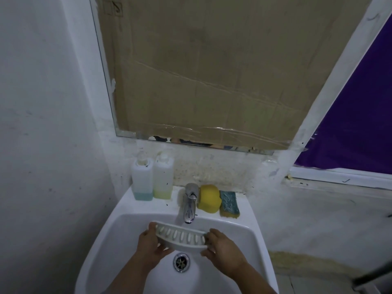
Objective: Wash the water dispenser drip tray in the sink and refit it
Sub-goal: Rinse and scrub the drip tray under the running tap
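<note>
**Drip tray held by both ends over the sink basin**

The left hand [151,240] is curled around the left end of the white drip tray [182,237], thumb over the top rim and fingers wrapped beneath. The right hand [220,246] grips the opposite end the same way, thumb near the upper edge, fingers under the curved front wall. Both hands are closed on the tray, which hangs between them with its slotted face tilted toward the camera, clear of the basin walls.

Just below the hands lies the metal drain [181,259], with open white basin on all sides of it. Just beyond the tray's far edge, the chrome faucet [189,205] reaches its spout out over the tray; whether water runs cannot be told. The sink [118,225] rim curves close outside each wrist, leaving little sideways room.

Farther out past the left hand, two translucent bottles [152,179] stand side by side on the back ledge, one with blue liquid, one with yellow. Past the right hand, a yellow sponge [209,199] touches a green-topped scouring sponge [230,203]. Above them a mirror [110,85] is covered by cardboard [212,71].
</note>
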